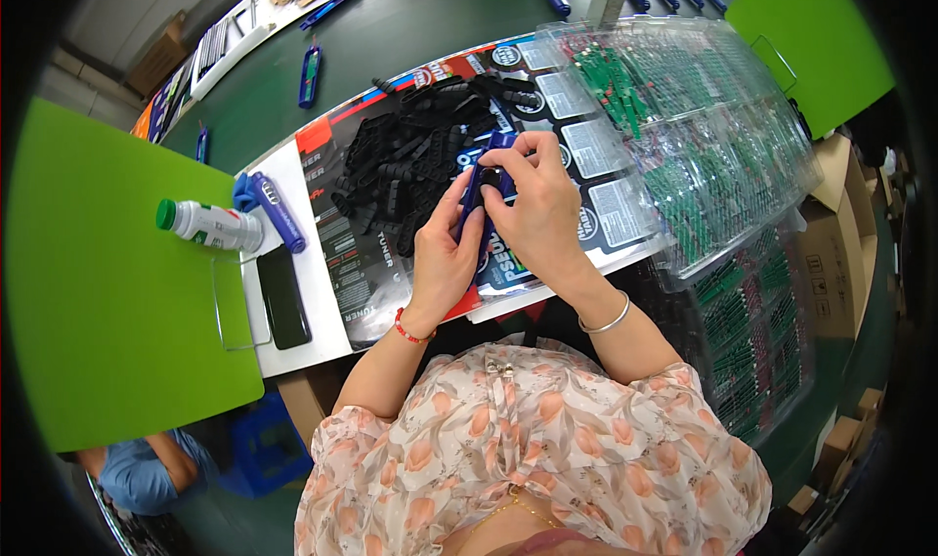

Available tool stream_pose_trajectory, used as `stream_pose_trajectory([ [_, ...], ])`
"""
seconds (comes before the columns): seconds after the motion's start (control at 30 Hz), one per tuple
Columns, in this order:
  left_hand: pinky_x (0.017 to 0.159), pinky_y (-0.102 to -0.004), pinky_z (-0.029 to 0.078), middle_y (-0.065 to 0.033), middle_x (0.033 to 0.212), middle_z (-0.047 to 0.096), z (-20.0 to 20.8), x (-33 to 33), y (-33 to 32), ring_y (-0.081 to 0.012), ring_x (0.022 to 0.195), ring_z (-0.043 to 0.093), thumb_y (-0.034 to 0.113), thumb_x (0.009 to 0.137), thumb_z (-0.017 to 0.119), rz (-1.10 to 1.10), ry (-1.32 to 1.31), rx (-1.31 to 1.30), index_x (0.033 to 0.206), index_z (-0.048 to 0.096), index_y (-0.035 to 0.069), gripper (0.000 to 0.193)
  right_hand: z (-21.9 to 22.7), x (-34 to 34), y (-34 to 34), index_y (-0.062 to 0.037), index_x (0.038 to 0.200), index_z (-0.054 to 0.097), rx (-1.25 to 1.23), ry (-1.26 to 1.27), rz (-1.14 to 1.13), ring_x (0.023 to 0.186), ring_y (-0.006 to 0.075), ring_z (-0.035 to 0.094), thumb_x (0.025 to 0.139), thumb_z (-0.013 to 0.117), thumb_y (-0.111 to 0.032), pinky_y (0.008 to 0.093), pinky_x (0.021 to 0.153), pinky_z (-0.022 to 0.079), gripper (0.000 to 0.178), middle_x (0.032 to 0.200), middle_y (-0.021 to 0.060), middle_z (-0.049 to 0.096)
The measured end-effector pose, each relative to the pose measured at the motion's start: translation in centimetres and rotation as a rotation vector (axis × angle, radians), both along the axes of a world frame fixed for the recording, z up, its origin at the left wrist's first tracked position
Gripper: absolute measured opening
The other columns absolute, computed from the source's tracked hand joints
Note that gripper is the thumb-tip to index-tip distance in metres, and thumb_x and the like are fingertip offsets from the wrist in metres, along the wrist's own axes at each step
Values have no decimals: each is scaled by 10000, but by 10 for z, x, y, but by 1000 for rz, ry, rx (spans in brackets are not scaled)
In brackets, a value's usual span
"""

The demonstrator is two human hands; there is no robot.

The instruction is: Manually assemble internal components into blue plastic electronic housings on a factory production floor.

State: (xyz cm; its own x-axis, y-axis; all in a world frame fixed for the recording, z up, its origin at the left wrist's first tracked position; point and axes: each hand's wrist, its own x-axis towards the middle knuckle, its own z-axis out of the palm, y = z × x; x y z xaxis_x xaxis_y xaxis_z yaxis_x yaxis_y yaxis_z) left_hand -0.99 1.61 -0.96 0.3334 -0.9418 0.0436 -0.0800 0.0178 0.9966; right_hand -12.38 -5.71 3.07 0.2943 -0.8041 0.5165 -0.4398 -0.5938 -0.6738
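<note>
Over the printed sheet, both my hands are closed around a narrow blue plastic casing (472, 196). My left hand (446, 263) grips its near left side between thumb and fingers. The fingers of my right hand (543, 209) wrap the far right side, thumb and fingertips pressed at its middle. Something small and dark shows by those right fingertips, partly covered and too small to name. Just beyond and left of my hands lies a heap of black ridged plastic pieces (391, 160). My fingers hide much of the casing.
Clear trays (674, 136) of green circuit boards stand at right. At left are a white bottle (220, 226) with green cap, a blue device (278, 214) and a black phone (283, 297). Green panels (117, 282) flank both sides. More blue casings (310, 75) lie farther off. A person (147, 473) sits lower left.
</note>
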Motion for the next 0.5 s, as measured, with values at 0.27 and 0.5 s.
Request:
stream_pose_trajectory([
  [0.27, 554, -179, 455, -6, 828, 613, 5, 3, -9, -33, 651, 551, 21, 973, 523, -60, 135, 49, 1444, 407, 62, 487, 5, -11, -23, -88, 811, 685, 38, 11, 93, 827, 259, 616, 740, 726, -130, 363, 665, 514, 92, 938, 73, 545],
  [0.5, 564, -202, 474, -30, 843, 610, 12, 1, -13, -55, 639, 553, 50, 972, 524, -73, 157, 44, 1463, 376, 67, 513, -8, -86, -198, -44, 904, 700, 19, 517, -471, 901, 357, 673, 800, 700, -201, 445, 786, 546, 189, 963, 194, 686],
])
